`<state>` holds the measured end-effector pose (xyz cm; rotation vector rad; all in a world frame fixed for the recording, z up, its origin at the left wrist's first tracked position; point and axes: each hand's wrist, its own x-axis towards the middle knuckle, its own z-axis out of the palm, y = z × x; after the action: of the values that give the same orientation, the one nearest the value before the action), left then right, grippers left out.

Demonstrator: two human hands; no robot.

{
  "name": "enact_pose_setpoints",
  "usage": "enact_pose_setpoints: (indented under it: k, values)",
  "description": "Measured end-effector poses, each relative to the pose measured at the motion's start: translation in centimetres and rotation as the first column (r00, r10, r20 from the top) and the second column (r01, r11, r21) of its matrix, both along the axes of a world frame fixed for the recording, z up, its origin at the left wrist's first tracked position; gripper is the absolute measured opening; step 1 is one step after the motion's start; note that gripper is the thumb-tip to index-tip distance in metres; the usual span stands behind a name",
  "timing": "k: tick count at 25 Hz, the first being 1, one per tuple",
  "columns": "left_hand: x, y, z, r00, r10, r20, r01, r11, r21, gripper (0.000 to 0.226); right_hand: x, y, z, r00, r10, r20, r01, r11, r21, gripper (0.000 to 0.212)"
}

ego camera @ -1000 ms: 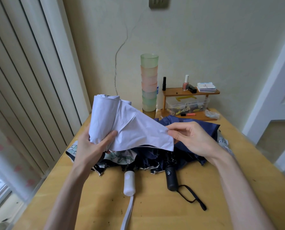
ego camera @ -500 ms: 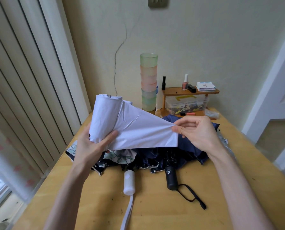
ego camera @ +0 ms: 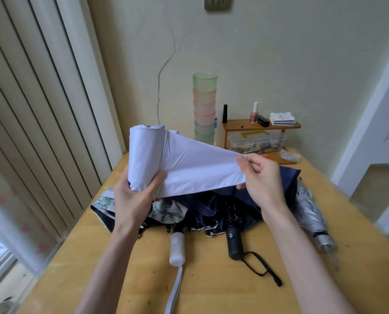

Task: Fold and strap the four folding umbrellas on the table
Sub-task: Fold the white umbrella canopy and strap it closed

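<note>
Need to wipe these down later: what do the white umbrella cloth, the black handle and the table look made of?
The white umbrella cloth: thin woven synthetic, probably polyester, matte; it creases finely where pulled taut. The black handle: likely hard plastic, perhaps rubber-coated; smooth with a dull sheen. The table: wood, light yellowish finish, faint grain and dark specks.

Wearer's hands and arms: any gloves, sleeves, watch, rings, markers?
Nothing worn. The left hand and right hand are bare: no gloves, no rings seen. The left forearm and right forearm are bare to the frame's bottom edge: no sleeves, watch, bands, cables or markers.
</note>
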<state>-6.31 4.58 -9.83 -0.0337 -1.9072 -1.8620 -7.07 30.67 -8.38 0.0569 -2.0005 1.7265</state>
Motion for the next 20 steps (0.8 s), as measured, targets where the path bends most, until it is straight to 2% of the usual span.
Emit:
enact_pose_setpoints:
  k: [2,4,6,8,12,15,18,20]
  values:
    - [-0.1,0.0,0.0,1.0,-0.005,0.012,0.005,1.0,0.021,0.036,-0.1,-0.3,-0.1,0.998,-0.032,-0.061,0.035,0.998,0.059,0.033]
    - [-0.2,-0.3,-0.2,0.999,-0.015,0.031,0.014,0.999,0.029,0.043,0.1,-0.4,0.4,0.997,-0.008,-0.077,0.012,0.999,0.051,0.037]
    - [-0.2,-0.6,-0.3,0.998,-0.041,0.054,0.04,0.999,0.01,0.052,0.7,-0.4,1.4,0.998,0.042,-0.049,-0.043,0.999,-0.013,0.029]
    - [-0.1,-0.9,-0.2,0.985,-0.135,0.109,0.134,0.991,0.016,0.056,1.4,-0.2,2.3,0.998,0.063,-0.022,-0.065,0.993,-0.096,0.021]
    - [0.1,-1.5,0.1,0.95,-0.28,0.137,0.267,0.958,0.107,0.051,2.1,-0.2,2.8,0.996,0.087,0.005,-0.085,0.985,-0.148,0.019]
    - [0.3,-1.0,0.0,0.947,-0.288,0.141,0.264,0.95,0.167,0.052,1.7,-0.7,2.4,0.994,0.084,0.075,-0.068,0.979,-0.19,0.022]
    - [0.1,-0.8,-0.3,0.95,-0.276,0.147,0.244,0.948,0.202,0.051,1.8,-0.3,2.4,0.998,0.015,0.068,-0.007,0.993,-0.117,0.009]
    - [0.1,-0.9,-0.2,0.955,-0.26,0.145,0.23,0.953,0.197,0.047,1.9,0.2,2.6,0.999,-0.016,0.049,0.021,0.995,-0.097,0.008]
